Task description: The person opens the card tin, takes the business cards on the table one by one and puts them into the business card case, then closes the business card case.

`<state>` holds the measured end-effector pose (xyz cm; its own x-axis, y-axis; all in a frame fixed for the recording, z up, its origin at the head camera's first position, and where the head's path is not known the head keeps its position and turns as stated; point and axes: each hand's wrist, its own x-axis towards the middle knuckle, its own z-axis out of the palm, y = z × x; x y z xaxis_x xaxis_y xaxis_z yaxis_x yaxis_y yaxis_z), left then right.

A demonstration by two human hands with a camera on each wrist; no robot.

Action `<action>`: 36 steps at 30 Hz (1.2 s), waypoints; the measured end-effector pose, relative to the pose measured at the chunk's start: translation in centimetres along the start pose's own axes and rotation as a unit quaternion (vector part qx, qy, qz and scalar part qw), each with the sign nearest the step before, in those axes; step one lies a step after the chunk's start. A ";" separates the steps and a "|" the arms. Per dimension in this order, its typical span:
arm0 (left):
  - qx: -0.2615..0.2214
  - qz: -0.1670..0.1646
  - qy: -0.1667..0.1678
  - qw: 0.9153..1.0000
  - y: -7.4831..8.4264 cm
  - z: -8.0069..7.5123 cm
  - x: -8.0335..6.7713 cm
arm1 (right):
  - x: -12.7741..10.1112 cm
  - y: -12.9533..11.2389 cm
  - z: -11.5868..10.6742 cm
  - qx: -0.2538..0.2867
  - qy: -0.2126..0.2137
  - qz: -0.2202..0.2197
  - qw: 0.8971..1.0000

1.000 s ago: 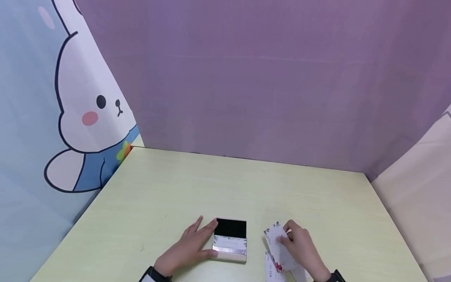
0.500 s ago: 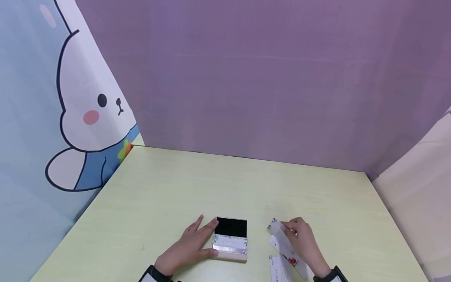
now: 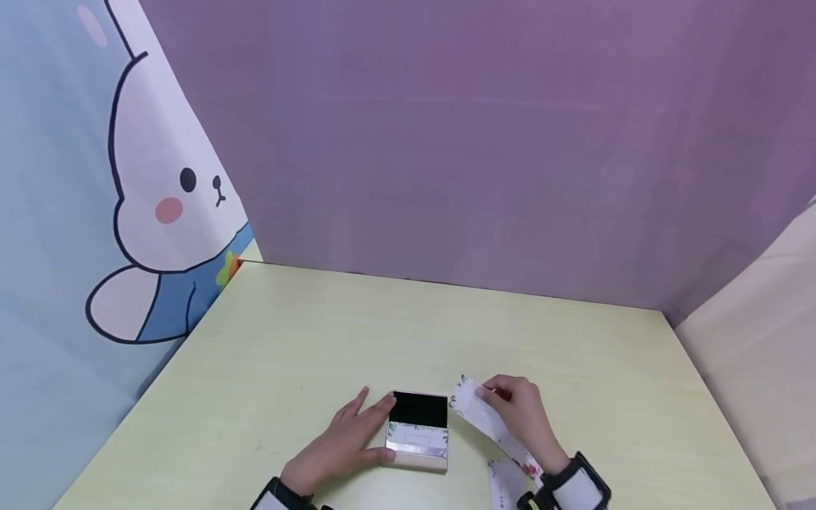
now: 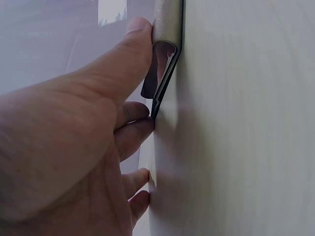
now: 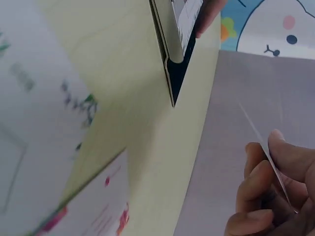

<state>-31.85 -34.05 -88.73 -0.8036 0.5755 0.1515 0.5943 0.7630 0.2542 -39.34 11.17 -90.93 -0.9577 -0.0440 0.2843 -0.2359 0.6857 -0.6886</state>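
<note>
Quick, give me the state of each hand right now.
Left hand: holds the open card case, thumb and fingers on its sides.
Right hand: pinching a floral card beside the case.

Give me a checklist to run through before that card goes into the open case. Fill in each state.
1. Case lid up: ok. The card case stands open, its dark lid raised.
2. Case steadied: ok. The left hand holds its left side, thumb at the front edge.
3. Card gripped: ok. The right hand pinches the card between thumb and fingers, lifted off the table.
4. Card lined up with the opening: not ok. It sits right of the case and is tilted.
5. Room inside: cannot tell. A printed face shows in the tray; how deep the contents go is hidden.
6. Spare cards clear: ok. The loose cards lie near the right wrist, apart from the case.
</note>
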 end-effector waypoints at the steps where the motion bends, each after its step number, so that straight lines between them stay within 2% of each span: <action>1: 0.002 0.002 0.001 1.000 0.0 0.0 0.0 | 0.4 -0.7 0.5 0.004 -0.002 -0.004 1.000; 5: 0.013 -0.002 0.007 1.000 0.5 -0.3 0.0 | 1.5 -2.9 2.7 0.040 -0.026 -0.029 0.998; 12: -0.021 -0.015 0.009 1.000 1.6 -1.5 -0.1 | 2.3 -7.8 5.0 0.096 -0.087 -0.081 0.988; 19: -0.014 -0.013 0.013 1.000 1.0 -0.6 0.1 | 2.3 -12.3 6.2 0.112 -0.124 -0.106 0.980; 24: -0.019 -0.016 0.009 1.000 1.1 -0.6 0.0 | 1.7 -13.3 7.5 0.103 -0.150 -0.109 0.977; 28: -0.012 -0.005 0.011 1.000 1.0 -0.5 -0.1 | 1.2 -13.1 8.2 0.091 -0.162 -0.111 0.976; 32: -0.004 0.002 0.012 1.000 0.7 -0.2 -0.1 | 0.8 -13.3 8.2 0.088 -0.171 -0.110 0.975; 36: -0.012 -0.002 0.012 1.000 1.1 -0.6 0.0 | 0.3 -13.7 7.9 0.068 -0.181 -0.104 0.976</action>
<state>-31.21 -33.45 -87.87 -0.8064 0.5651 0.1740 0.5908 0.7576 0.2775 -37.66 -3.97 -86.66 -0.8766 -0.4423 0.1898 -0.4268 0.5324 -0.7310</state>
